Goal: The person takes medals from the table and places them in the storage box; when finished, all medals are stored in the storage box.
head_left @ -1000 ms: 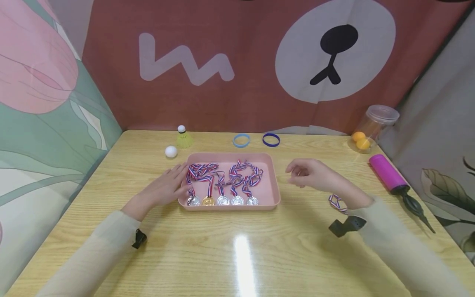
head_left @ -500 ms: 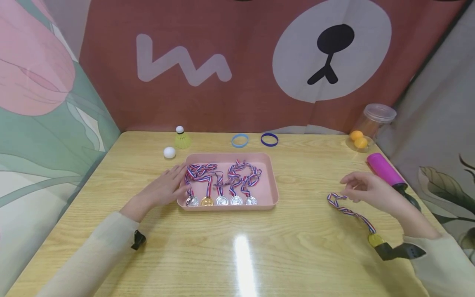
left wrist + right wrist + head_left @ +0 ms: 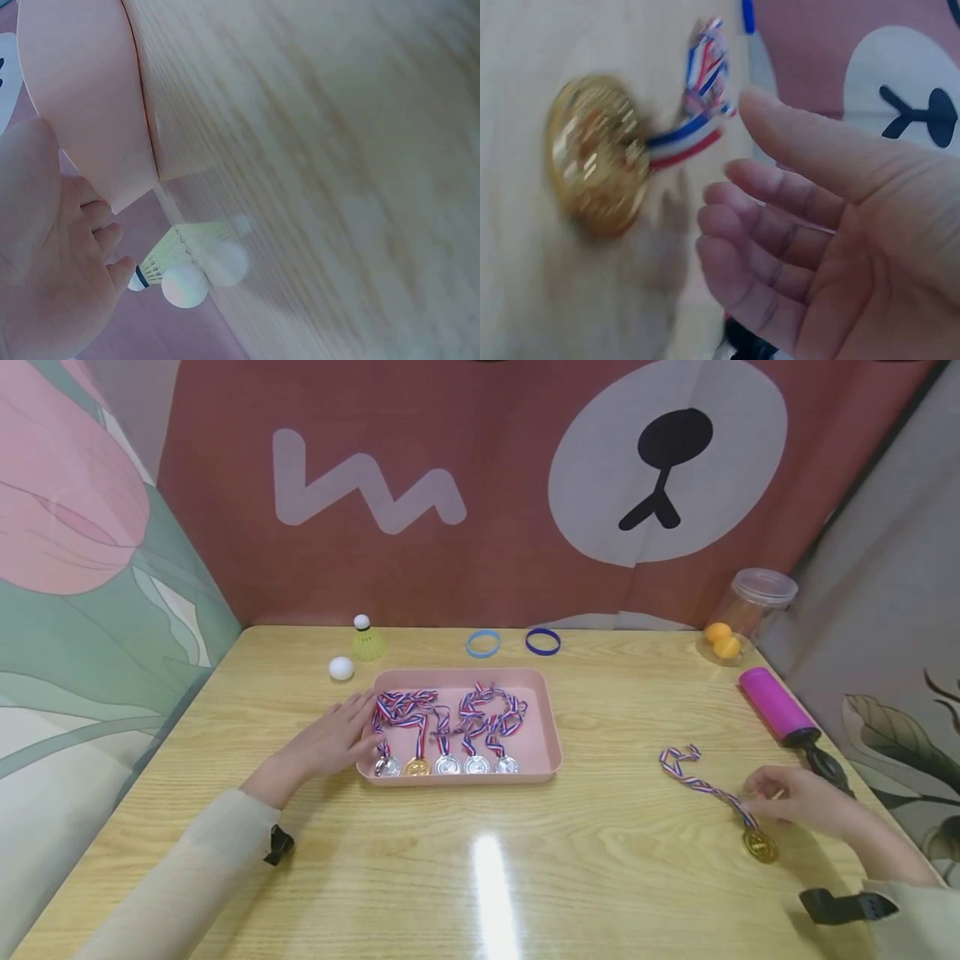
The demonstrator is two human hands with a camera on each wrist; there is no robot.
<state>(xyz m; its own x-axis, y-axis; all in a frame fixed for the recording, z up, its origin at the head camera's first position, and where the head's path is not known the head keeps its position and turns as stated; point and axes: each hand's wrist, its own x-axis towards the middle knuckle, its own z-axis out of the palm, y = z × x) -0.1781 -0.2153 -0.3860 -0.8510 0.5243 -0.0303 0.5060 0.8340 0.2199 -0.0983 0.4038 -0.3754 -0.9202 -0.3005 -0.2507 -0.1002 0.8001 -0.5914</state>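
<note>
My left hand [image 3: 324, 745] rests with its fingers extended on the left rim of a pink tray [image 3: 553, 727]. Inside the tray several medals lie in a row along the near side: one gold medal [image 3: 418, 767] among silver ones, such as the silver medal [image 3: 477, 764]. Their striped ribbons [image 3: 408, 710] are bunched behind them. At the right, a separate gold medal [image 3: 760, 845] lies on the table, its red, white and blue ribbon [image 3: 701, 786] stretching away to the back left. My right hand [image 3: 802, 802] hovers beside this ribbon, fingers loosely bent, with a gap between thumb and fingers in the right wrist view.
Behind the tray are a yellow shuttlecock [image 3: 367, 645], a white ball [image 3: 341, 668], a light blue wristband [image 3: 483, 644] and a dark blue wristband [image 3: 543, 642]. A clear jar [image 3: 757, 602] with orange balls and a magenta hand pump [image 3: 778, 706] stand along the right edge.
My right hand has moved from beside the tray rightward and toward me, down to the loose gold medal, which is now uncovered. My left hand has stayed on the tray.
</note>
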